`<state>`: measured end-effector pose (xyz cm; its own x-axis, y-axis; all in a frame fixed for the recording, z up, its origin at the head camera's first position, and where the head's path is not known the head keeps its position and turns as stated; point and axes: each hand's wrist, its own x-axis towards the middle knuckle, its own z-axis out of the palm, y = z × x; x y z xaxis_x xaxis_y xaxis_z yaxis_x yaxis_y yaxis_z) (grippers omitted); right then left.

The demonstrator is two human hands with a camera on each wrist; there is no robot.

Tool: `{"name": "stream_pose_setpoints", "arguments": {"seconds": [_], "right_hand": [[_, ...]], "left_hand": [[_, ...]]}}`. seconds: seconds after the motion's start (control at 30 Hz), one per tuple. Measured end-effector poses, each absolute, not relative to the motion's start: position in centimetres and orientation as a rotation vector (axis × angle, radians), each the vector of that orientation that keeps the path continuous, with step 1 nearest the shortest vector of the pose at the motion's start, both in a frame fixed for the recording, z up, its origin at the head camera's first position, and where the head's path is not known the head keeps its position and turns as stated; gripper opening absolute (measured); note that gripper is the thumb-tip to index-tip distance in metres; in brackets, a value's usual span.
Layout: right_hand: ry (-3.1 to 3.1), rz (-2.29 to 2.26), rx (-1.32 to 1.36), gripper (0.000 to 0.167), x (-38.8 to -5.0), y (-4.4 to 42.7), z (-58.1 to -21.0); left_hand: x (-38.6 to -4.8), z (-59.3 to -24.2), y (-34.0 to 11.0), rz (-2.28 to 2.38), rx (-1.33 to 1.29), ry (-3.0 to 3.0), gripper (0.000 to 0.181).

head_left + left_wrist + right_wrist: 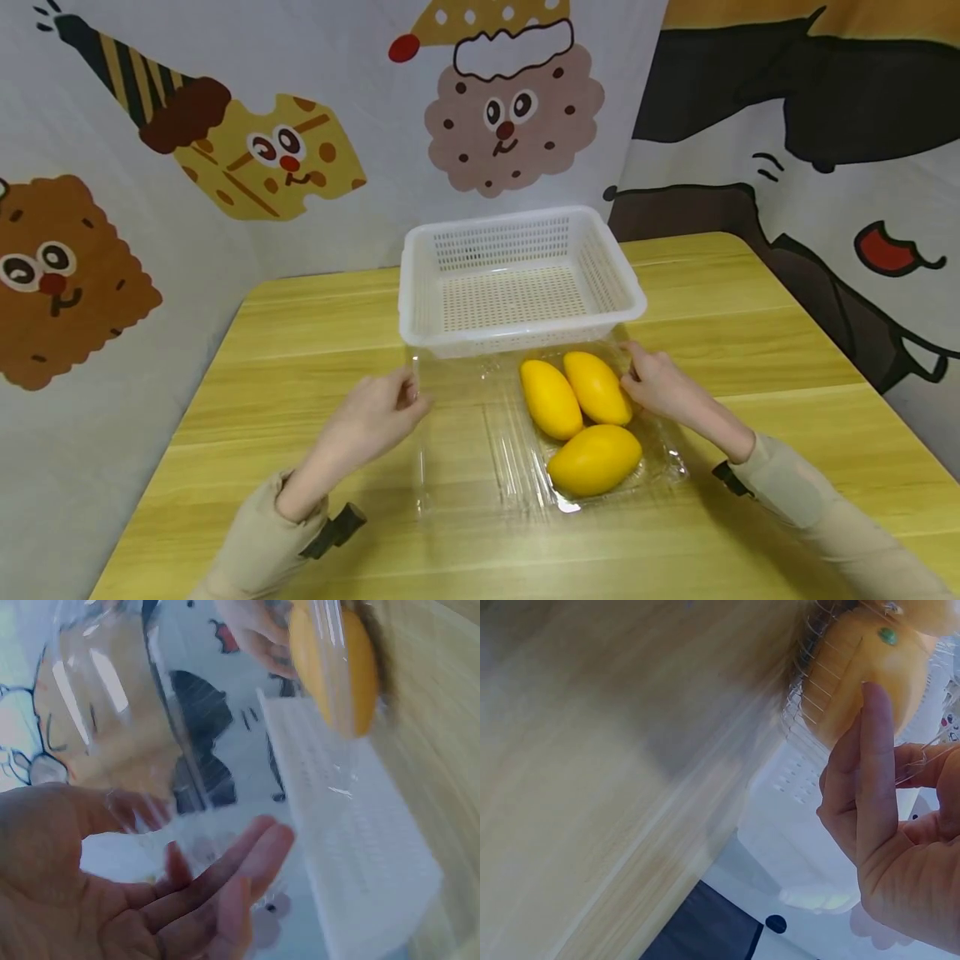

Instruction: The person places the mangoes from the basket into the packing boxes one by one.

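A clear plastic clamshell box (517, 492) lies unfolded on the table, its see-through lid (457, 433) on the left side. Its right half holds three yellow mangoes: one at the left (551, 400), one at the back (597, 387) and one in front (595, 460). My left hand (378, 417) is at the lid's left edge. In the left wrist view its thumb and fingers (251, 847) stand apart, with clear plastic near them. At the box's right rim, my right hand (660, 383) pinches the plastic beside the back mango; the right wrist view shows its fingers (877, 765) against the wall.
Directly behind the box stands a white plastic basket (521, 337) with perforated walls, nothing visible in it. All of this is on a wood-grain table (300, 350). A cloth (360, 50) with cartoon figures hangs behind the table's back edge.
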<state>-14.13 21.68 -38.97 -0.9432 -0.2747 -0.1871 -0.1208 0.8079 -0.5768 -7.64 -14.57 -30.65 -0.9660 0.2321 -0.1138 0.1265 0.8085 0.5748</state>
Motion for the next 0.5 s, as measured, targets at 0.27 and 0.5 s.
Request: {"name": "stream_pose_setpoints", "arguments": {"seconds": [0.27,0.5], "right_hand": [[2.695,-0.882,-0.283,0.055,-13.9,21.5,-38.9],[2.699,-0.896,-0.308,0.054,-13.9,21.6,-39.0]], "left_hand": [[-7.5,-30.8,-12.0,1.298,0.402,2.865,0.031],[-7.8,-35.3,-9.2,1.519,0.472,2.825,0.035]]}}
